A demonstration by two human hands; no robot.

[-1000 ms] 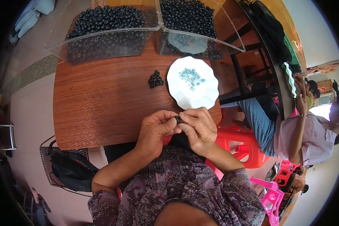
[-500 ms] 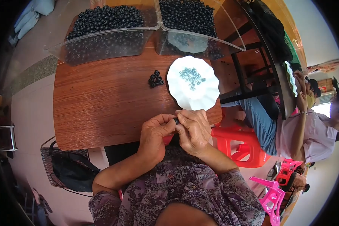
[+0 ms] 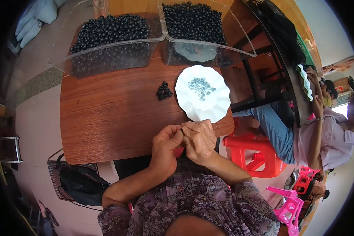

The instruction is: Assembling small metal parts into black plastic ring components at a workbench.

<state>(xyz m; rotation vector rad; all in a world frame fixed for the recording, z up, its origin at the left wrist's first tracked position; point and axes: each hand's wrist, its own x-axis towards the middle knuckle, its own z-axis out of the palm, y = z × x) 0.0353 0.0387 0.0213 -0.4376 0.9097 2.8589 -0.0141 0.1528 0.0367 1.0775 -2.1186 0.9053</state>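
My left hand (image 3: pixel 163 146) and my right hand (image 3: pixel 200 141) meet at the near edge of the brown table. Both are closed, fingertips pinched together around a small black ring-shaped piece (image 3: pixel 181 130), now almost wholly hidden. Just beyond my right hand lies a white plate with a wavy rim (image 3: pixel 187 107), with tiny glassy-looking bits (image 3: pixel 202 86) scattered on it. To the plate's left, several black ring-shaped pieces (image 3: pixel 164 91) sit in a little heap.
Two clear plastic bins (image 3: pixel 165 37) full of black pieces stand along the table's (image 3: pixel 102 122) far side. On the right are a red stool (image 3: pixel 251 155), a dark table (image 3: pixel 293 84) and another person (image 3: pixel 326 137) seated at it. A black bag (image 3: pixel 80 185) rests at the left.
My view has shifted slightly, so the table sits lower in it. My hands stay together, but my fingers have closed further over the black piece, which showed more before.
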